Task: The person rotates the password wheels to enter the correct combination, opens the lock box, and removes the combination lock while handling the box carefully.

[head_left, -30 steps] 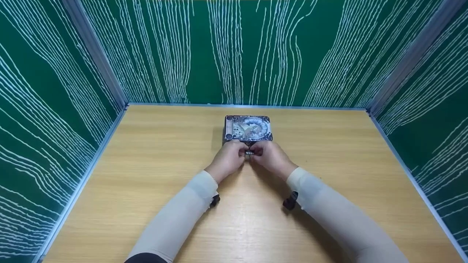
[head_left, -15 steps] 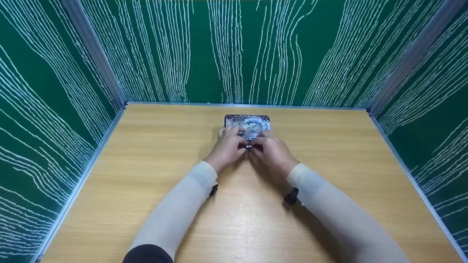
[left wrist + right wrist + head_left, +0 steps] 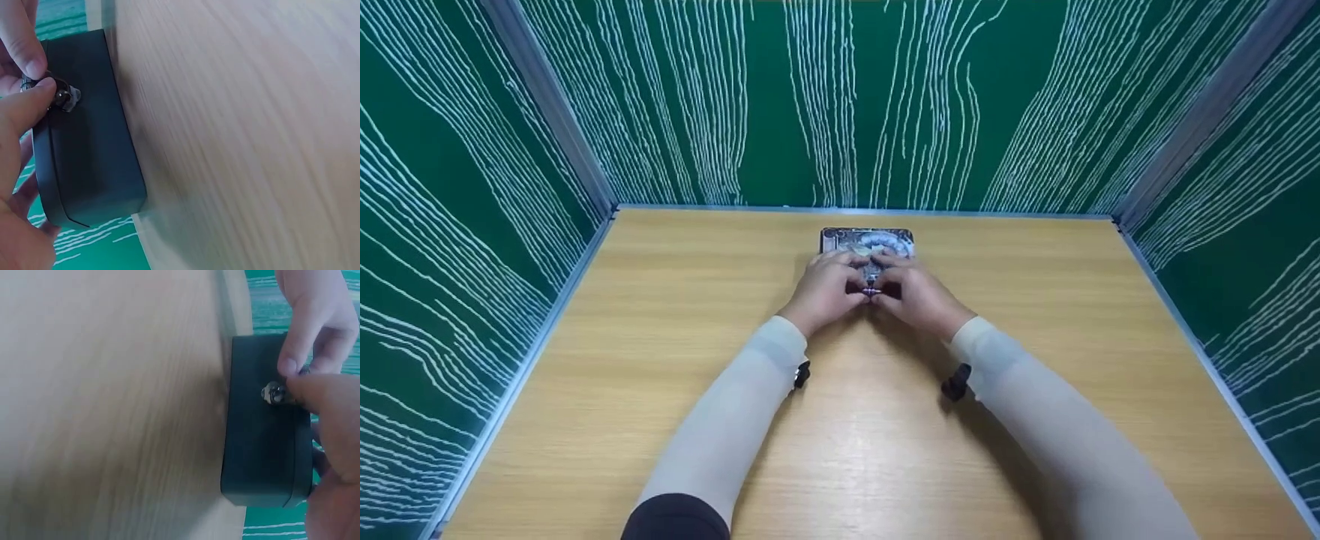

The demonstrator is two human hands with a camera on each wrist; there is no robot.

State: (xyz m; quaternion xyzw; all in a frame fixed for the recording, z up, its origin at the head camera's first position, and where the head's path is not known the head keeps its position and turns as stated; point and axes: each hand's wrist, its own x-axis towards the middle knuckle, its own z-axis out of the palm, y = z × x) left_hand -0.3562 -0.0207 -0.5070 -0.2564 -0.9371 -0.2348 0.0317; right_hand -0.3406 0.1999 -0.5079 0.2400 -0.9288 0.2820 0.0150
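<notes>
A small dark box (image 3: 883, 241) with a patterned lid lies flat near the table's back edge. On its front side a metal clasp (image 3: 72, 99) carries a small metal padlock (image 3: 871, 292) with a ribbed part, mostly covered by fingers. My left hand (image 3: 826, 291) pinches the padlock from the left, its other fingers reaching over the lid. From the right, my right hand (image 3: 921, 296) pinches the same padlock, with fingers over the lid too. In the right wrist view the clasp (image 3: 271, 392) shows beside the thumbs. The lid looks closed.
The wooden table (image 3: 855, 450) spreads around the box. Green panels (image 3: 780, 112) with white wavy lines stand behind and at both sides, joined by grey metal posts (image 3: 559, 112). A small dark device (image 3: 956, 382) sits at the right wrist.
Both hands have moved forward and up, bringing the padlock up toward the lid's front edge. Their outer fingers have spread onto the lid. The view has shifted slightly.
</notes>
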